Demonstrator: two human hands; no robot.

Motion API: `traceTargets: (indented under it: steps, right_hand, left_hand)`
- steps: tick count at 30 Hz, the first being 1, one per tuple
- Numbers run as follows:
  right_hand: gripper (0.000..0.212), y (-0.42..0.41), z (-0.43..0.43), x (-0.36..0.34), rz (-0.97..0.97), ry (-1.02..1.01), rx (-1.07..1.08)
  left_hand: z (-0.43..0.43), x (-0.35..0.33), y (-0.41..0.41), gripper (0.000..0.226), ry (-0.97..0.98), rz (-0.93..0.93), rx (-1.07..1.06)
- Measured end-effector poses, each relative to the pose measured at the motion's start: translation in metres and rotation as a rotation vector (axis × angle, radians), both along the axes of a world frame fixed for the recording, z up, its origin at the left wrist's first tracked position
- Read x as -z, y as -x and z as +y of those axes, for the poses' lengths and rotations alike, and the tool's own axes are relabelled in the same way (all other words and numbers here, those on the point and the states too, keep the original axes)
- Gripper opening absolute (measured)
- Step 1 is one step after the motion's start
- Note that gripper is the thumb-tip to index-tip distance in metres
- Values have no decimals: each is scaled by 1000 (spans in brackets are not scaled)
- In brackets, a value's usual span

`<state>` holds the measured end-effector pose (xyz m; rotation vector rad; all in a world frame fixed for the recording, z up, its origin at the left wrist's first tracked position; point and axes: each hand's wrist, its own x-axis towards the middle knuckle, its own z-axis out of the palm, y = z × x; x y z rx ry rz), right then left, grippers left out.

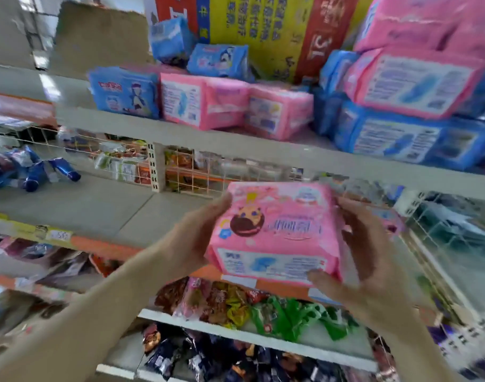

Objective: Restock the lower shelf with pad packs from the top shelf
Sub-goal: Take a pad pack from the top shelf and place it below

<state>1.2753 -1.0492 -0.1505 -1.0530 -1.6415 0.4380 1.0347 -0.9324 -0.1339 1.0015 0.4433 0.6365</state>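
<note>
A pink pad pack (277,230) with a cartoon face on its top is held between both hands, in front of the lower shelf (98,210). My left hand (191,235) grips its left side. My right hand (370,249) grips its right side, thumb on the front lower corner. On the top shelf (180,133) lie more pink packs (205,103) and blue packs (125,92), with a taller stack of pink and blue packs (412,106) at the right.
The lower shelf has a grey board with small blue packets (34,172) at its left and a wire divider (439,230) at its right. Below it are shelves of snack bags (263,307). Cardboard boxes (263,28) stand behind the top shelf packs.
</note>
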Motion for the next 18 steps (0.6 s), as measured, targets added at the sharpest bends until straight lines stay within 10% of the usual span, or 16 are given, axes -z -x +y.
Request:
traceTargets:
  steps: [18]
  right_hand:
    - [73, -95, -121, 81, 471, 454, 141]
  left_hand:
    - [-99, 69, -125, 39, -262, 317, -102]
